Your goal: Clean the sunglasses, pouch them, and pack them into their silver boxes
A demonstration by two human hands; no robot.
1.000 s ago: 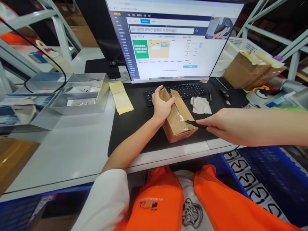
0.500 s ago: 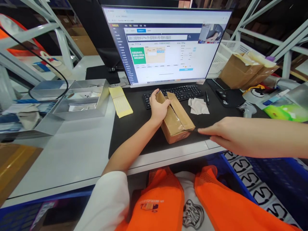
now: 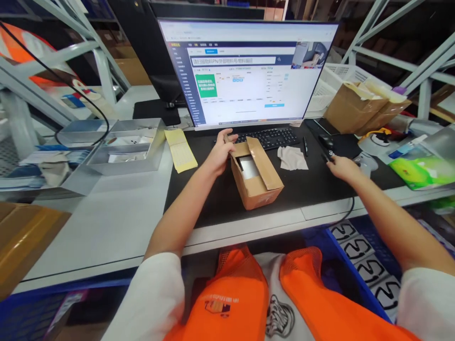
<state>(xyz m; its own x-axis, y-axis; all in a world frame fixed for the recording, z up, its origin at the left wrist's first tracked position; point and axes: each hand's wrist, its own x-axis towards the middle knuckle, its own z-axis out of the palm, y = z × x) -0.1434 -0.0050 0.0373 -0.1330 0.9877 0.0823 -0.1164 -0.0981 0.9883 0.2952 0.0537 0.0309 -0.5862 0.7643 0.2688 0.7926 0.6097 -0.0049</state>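
Observation:
A small brown cardboard box (image 3: 261, 199) rests on the black desk mat, its top partly open. One long flap (image 3: 265, 163) stands raised, and something pale and flat (image 3: 249, 167) shows through the opening. My left hand (image 3: 221, 152) is at the box's far left corner, fingers curled at its edge. Away to the right, my right hand (image 3: 343, 168) is closed around a slim dark cutter (image 3: 324, 157), held above the mat near the mouse (image 3: 326, 140). Motion blur hides the cutter's details.
Behind the box are a keyboard (image 3: 275, 137) and a lit monitor (image 3: 245, 90). A crumpled white paper (image 3: 292, 157) and a pen (image 3: 305, 146) lie right of it. Yellow slips (image 3: 180, 150) and a grey divided tray (image 3: 130, 163) are leftward. Cardboard boxes (image 3: 355, 106) stand back right.
My right hand has drawn the cutter away from the box's near end, off to the right. The box top has opened, showing its inside. My left hand has shifted left.

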